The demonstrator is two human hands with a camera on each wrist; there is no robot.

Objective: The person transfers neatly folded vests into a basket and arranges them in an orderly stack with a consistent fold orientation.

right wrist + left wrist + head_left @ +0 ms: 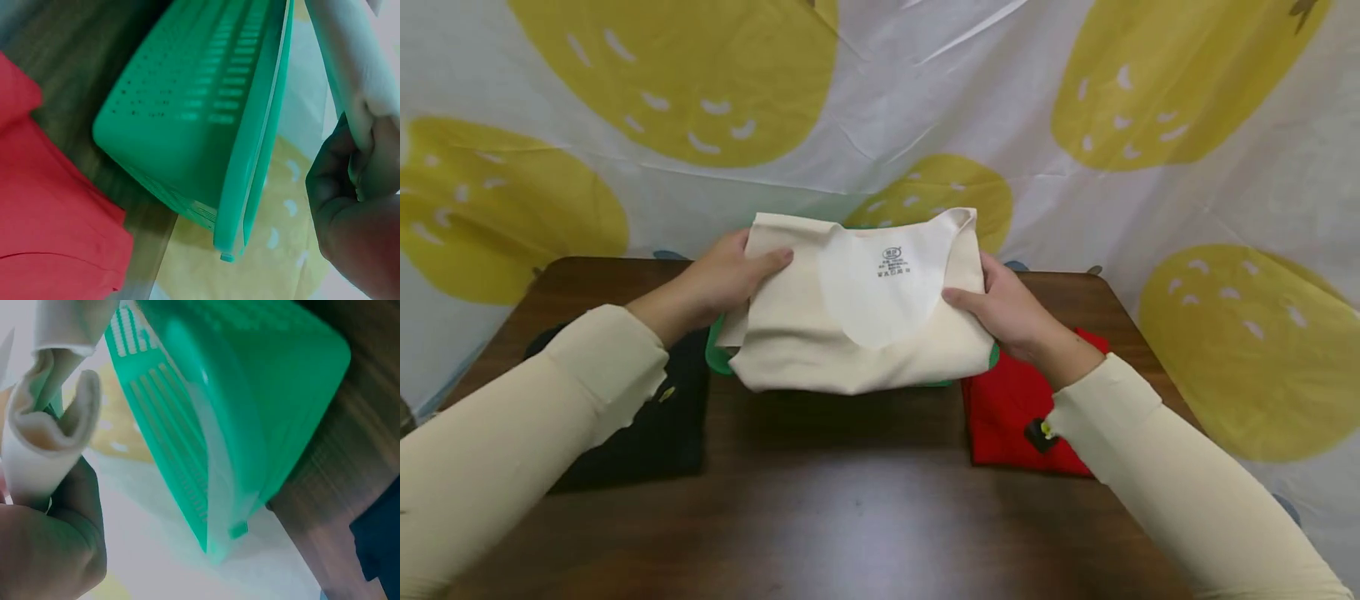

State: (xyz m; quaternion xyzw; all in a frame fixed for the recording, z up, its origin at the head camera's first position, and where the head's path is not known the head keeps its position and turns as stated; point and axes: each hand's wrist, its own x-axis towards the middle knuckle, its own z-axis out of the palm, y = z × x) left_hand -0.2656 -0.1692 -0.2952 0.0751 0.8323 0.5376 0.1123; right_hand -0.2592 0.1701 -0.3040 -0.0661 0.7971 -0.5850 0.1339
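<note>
A cream folded shirt (790,308) with a white inner neck panel and a printed label is held up by both hands. My left hand (730,271) grips its left edge, thumb in front and fingers behind. At the opposite edge my right hand (1011,308) pinches the cloth the same way. Rolled layers of the shirt (37,434) show above the left hand in the left wrist view. Directly below and behind the shirt stands a green plastic basket (169,131) with slotted sides; the shirt hides most of it in the head view.
A dark folded garment (655,433) lies on the brown wooden table (850,517) at the left. Red folded clothing (1007,417) with a black tag lies at the right. Behind the table hangs a white cloth (925,108) printed with yellow fruit.
</note>
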